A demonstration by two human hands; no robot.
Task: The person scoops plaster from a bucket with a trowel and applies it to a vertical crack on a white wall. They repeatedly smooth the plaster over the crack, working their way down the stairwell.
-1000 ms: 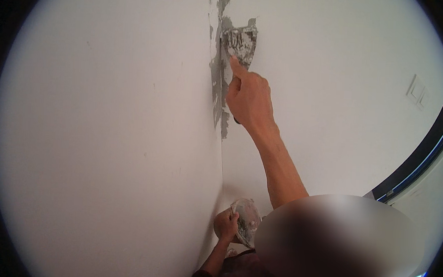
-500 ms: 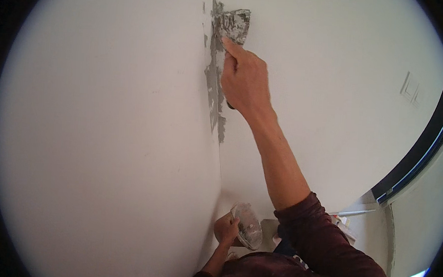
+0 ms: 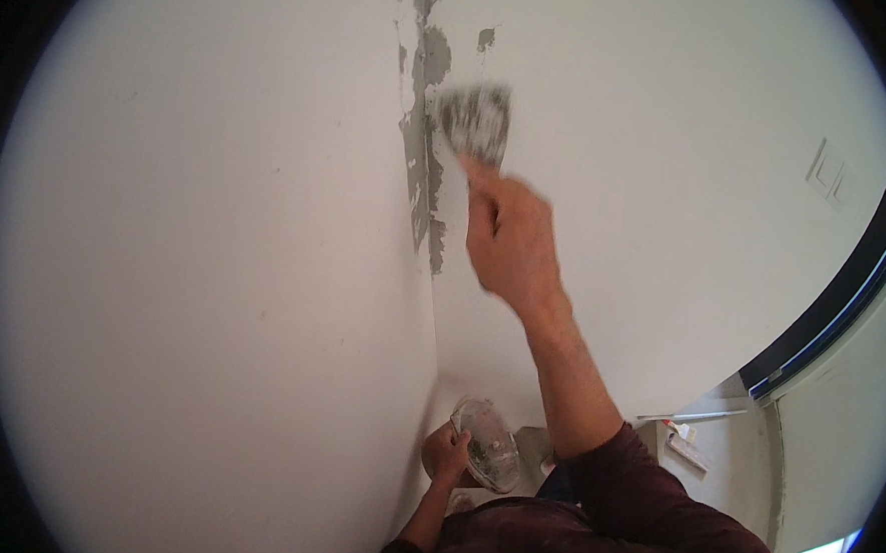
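My right hand (image 3: 513,235) is closed round a putty knife (image 3: 477,120), index finger stretched along its broad blade. The blade is smeared with grey and white, blurred by motion, and sits at the right-hand wall just beside the corner. Grey filler (image 3: 415,170) runs in a ragged strip down the corner where two white walls meet. A small separate grey patch (image 3: 486,39) shows above the blade. Low down by the corner, my left hand (image 3: 448,453) grips the rim of a smeared oval container (image 3: 486,445); what is inside is hard to make out.
A white wall switch (image 3: 829,174) is on the right-hand wall, near a dark curved frame (image 3: 830,317). On the floor at the lower right lie a long thin rod (image 3: 696,416) and a pale bar-shaped object (image 3: 688,453).
My right hand has brought the putty knife down and slightly right, off the corner strip. A small grey patch now shows on the right wall. The left hand with the container has hardly moved.
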